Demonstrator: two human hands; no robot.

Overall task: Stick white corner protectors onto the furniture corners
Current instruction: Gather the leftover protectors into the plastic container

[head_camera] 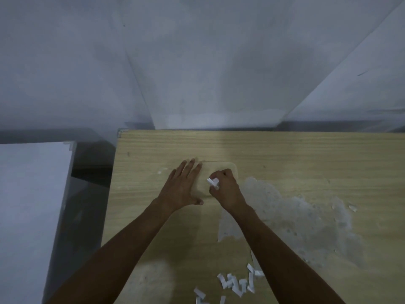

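On the wooden tabletop (285,154), seen from the head camera, I see both bare forearms reaching forward to a small pale block (221,168) with rounded corners that lies flat near the middle of the table.

My left hand (183,185) lies palm down, its fingers (190,166) straight and slightly spread. The fingertips rest on the table and along the left edge of the block, and the thumb stretches out toward the right hand, close to the block's near edge.

My right hand (225,185) sits on top of the block, just beside the left hand. Its fingers are curled tight and pinch a white corner protector (213,182), a small folded strip that sticks out from between thumb and fingers toward the left hand. I cannot tell whether the strip touches the block beneath it.

Behind the right wrist, well back from the fingers and close to the table's near edge, lies a loose scatter of white strips (236,284) of the same kind.

To the right of the right hand, a wide pale patch of scraped or worn surface (306,220) spreads across the wood.

Beyond the fingertips, grey-white wall panels (197,62) rise behind the table. Left of the left hand, apart from the table, stands a white cabinet (30,205).
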